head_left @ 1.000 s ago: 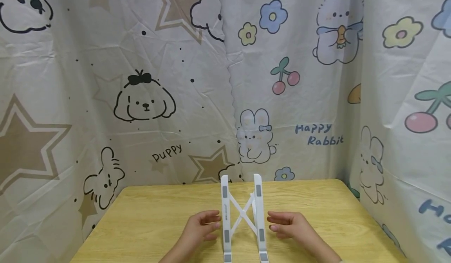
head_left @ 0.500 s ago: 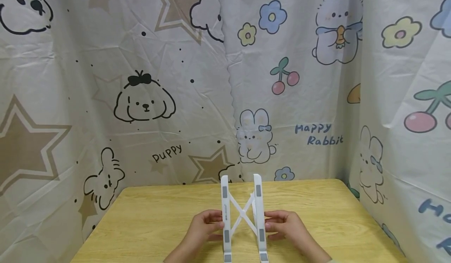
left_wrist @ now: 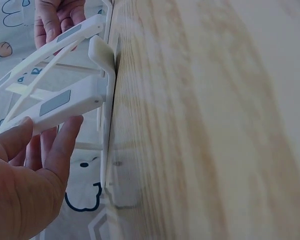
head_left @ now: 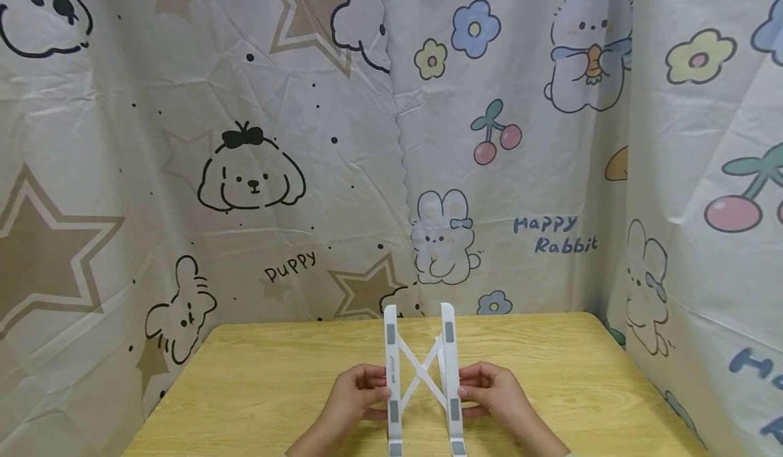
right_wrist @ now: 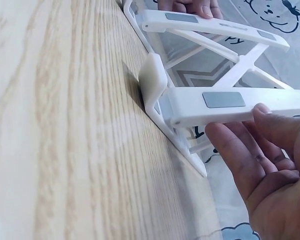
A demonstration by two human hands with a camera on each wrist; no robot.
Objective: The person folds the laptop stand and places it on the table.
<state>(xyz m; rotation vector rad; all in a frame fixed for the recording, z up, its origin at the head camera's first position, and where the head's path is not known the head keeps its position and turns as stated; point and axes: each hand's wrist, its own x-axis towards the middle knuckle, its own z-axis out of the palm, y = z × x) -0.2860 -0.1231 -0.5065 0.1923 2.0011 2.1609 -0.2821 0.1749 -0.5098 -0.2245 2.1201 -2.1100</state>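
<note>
A white folding laptop stand [head_left: 423, 370] with grey pads and an X-shaped brace stands unfolded on the table, its two arms sloping up away from me. My left hand [head_left: 349, 397] holds the left arm from outside, thumb on the upper face and fingers at the edge and underside. On the opposite side my right hand [head_left: 498, 394] pinches the right arm in the same way. The left wrist view shows the left hand [left_wrist: 30, 182] near the arm's lower end. In the right wrist view, the right hand's [right_wrist: 272, 172] thumb lies just past a grey pad [right_wrist: 223, 99].
Under the stand is a light wood-grain table [head_left: 257, 375], whose back corners are rounded. Cloth curtains [head_left: 342, 171] printed with puppies, rabbits, stars and flowers hang behind it and along both sides.
A second ago both hands were held just off the stand's sides. They have moved inward and now grip its two arms. The stand stays in the same place.
</note>
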